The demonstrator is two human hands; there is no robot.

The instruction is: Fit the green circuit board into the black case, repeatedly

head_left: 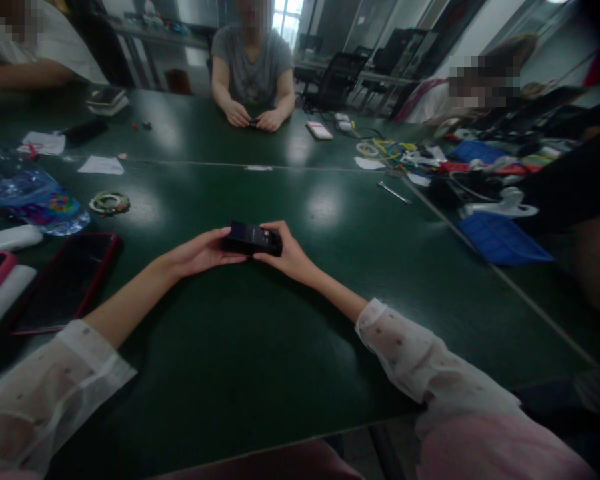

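Observation:
A small black handheld device [253, 239] with a dark screen and a few light marks is held just over the green table [240, 333]. My left hand [203, 253] grips its left end, thumb on top and fingers beneath. Around the right end is my right hand [287, 253], its fingers behind and its thumb along the near edge. The device's underside and some fingertips are hidden. Left of my left hand lies a dark phone in a red case [67, 283].
At left are a plastic bottle [40, 193], a white case [15, 237] and a coiled bracelet [109, 203]. A wrench [394, 193], blue trays [503, 240] and tangled cables [380, 148] lie at right. Across the table sits a person in a grey shirt [253, 67]; other people are at both sides.

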